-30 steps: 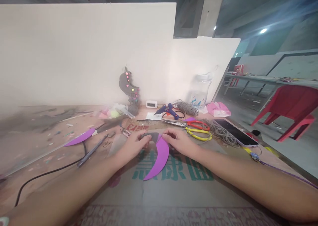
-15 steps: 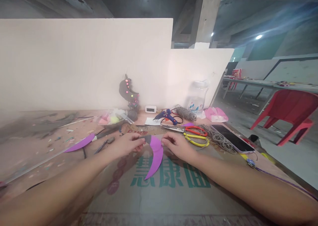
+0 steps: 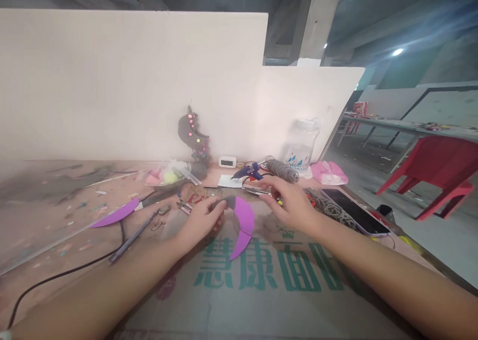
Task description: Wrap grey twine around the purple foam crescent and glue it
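Observation:
My left hand pinches the grey upper end of a purple crescent-shaped foam piece that lies on a sheet of cardboard with green characters. My right hand is off the crescent and stretched toward the back right, fingers spread, over the scissors with red and yellow handles. It holds nothing that I can see. A blue glue gun lies just beyond its fingertips.
A second purple crescent and a black cable lie at the left. A dark crescent decoration, small clock, twine, plastic jar, pink bag and phone line the back and right. A red chair stands beyond the table.
My right hand has let go of the purple crescent and reached toward the scissors and glue gun. My left hand keeps its hold on the crescent's grey end.

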Action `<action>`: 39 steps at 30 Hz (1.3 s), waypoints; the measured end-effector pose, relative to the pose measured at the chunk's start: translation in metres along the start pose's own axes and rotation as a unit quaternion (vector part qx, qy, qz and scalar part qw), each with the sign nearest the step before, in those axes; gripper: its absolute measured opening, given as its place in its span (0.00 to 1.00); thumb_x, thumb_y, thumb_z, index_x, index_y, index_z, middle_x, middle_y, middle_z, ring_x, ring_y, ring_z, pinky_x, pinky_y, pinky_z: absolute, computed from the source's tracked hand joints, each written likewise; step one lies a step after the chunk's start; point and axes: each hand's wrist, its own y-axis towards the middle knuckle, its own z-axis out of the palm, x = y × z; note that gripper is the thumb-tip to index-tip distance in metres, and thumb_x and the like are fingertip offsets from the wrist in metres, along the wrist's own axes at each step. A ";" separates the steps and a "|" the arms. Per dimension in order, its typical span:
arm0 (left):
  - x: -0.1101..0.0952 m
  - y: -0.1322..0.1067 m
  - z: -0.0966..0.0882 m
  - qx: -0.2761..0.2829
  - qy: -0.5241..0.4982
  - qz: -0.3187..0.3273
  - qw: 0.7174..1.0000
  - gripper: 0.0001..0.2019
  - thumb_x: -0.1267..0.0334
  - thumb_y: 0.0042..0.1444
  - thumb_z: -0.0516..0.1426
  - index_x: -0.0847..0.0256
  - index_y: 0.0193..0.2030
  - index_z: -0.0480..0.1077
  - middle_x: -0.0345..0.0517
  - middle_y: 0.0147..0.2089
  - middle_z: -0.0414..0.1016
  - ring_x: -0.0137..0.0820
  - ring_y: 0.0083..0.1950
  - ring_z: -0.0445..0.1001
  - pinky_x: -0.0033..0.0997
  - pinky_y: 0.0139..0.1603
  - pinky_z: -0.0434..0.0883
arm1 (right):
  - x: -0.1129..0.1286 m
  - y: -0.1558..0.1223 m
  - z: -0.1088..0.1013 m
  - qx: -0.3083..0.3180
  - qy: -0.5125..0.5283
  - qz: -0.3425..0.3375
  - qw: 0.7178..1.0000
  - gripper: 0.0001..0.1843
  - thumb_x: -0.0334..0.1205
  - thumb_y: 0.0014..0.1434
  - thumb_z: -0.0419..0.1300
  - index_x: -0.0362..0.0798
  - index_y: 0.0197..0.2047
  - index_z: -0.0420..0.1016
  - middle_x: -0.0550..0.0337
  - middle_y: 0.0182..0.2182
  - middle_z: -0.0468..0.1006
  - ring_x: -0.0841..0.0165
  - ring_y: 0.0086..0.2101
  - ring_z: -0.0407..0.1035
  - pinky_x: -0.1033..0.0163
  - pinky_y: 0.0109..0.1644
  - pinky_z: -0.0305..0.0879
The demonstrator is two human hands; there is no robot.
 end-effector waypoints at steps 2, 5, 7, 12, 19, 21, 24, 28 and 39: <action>0.000 -0.001 0.000 0.019 -0.005 -0.015 1.000 0.17 0.48 0.59 0.48 0.59 0.28 0.60 0.35 0.21 0.64 0.26 0.21 0.64 0.24 0.21 0.61 | -0.013 0.007 -0.005 -0.011 -0.024 0.035 0.999 0.17 0.45 0.64 0.52 0.48 0.53 0.68 0.54 0.42 0.78 0.68 0.31 0.70 0.62 0.37 0.64; 0.000 -0.002 0.001 0.041 0.008 -0.025 0.999 0.18 0.48 0.59 0.48 0.59 0.27 0.59 0.35 0.22 0.63 0.26 0.21 0.63 0.24 0.20 0.60 | -0.031 0.013 -0.007 -0.006 -0.053 0.077 0.996 0.17 0.45 0.64 0.52 0.49 0.53 0.68 0.57 0.40 0.78 0.69 0.30 0.71 0.63 0.35 0.63; 0.001 -0.002 0.001 0.040 0.027 -0.021 0.999 0.18 0.48 0.59 0.48 0.59 0.26 0.59 0.35 0.21 0.63 0.26 0.22 0.63 0.24 0.21 0.60 | -0.040 0.014 -0.007 0.013 -0.074 0.099 0.992 0.16 0.45 0.64 0.52 0.51 0.52 0.69 0.59 0.37 0.79 0.68 0.31 0.71 0.64 0.33 0.63; 0.003 -0.002 0.000 0.029 0.081 0.029 0.996 0.18 0.49 0.60 0.47 0.60 0.27 0.60 0.37 0.23 0.65 0.27 0.26 0.65 0.25 0.25 0.61 | -0.053 0.016 -0.005 0.091 -0.098 0.133 0.982 0.15 0.44 0.61 0.54 0.49 0.49 0.72 0.57 0.42 0.79 0.64 0.37 0.73 0.62 0.38 0.65; 0.001 -0.002 0.000 0.025 0.093 0.043 0.994 0.18 0.48 0.60 0.47 0.59 0.26 0.60 0.36 0.23 0.65 0.27 0.25 0.66 0.26 0.26 0.61 | -0.066 0.028 0.003 0.156 -0.101 0.128 0.974 0.24 0.46 0.59 0.57 0.49 0.58 0.68 0.51 0.54 0.73 0.57 0.50 0.69 0.56 0.52 0.63; -0.001 -0.004 0.000 0.028 0.090 0.044 0.995 0.18 0.49 0.60 0.48 0.59 0.26 0.59 0.35 0.22 0.64 0.27 0.24 0.66 0.26 0.26 0.61 | -0.070 0.037 0.006 0.161 -0.072 0.147 0.973 0.25 0.45 0.58 0.58 0.49 0.58 0.68 0.50 0.55 0.72 0.56 0.53 0.67 0.56 0.55 0.61; -0.002 -0.006 0.000 0.038 0.067 0.031 0.997 0.18 0.48 0.60 0.47 0.59 0.25 0.58 0.35 0.21 0.63 0.26 0.22 0.64 0.26 0.25 0.61 | -0.078 0.050 0.012 0.164 -0.029 0.192 0.967 0.25 0.43 0.57 0.59 0.49 0.59 0.68 0.52 0.56 0.72 0.57 0.54 0.67 0.59 0.56 0.62; 0.001 -0.005 0.001 0.044 0.053 0.034 0.997 0.18 0.48 0.59 0.47 0.59 0.25 0.59 0.35 0.21 0.62 0.26 0.23 0.64 0.26 0.24 0.60 | -0.088 0.066 0.030 0.183 -0.006 0.222 0.958 0.25 0.39 0.55 0.62 0.46 0.57 0.70 0.52 0.54 0.75 0.60 0.50 0.71 0.63 0.52 0.65; 0.006 0.001 0.002 0.044 0.047 0.045 0.997 0.17 0.49 0.59 0.48 0.59 0.25 0.60 0.35 0.21 0.62 0.26 0.21 0.63 0.25 0.21 0.58 | -0.089 0.071 0.077 0.103 0.015 0.293 0.950 0.16 0.39 0.52 0.62 0.41 0.44 0.74 0.52 0.35 0.81 0.63 0.34 0.74 0.64 0.38 0.68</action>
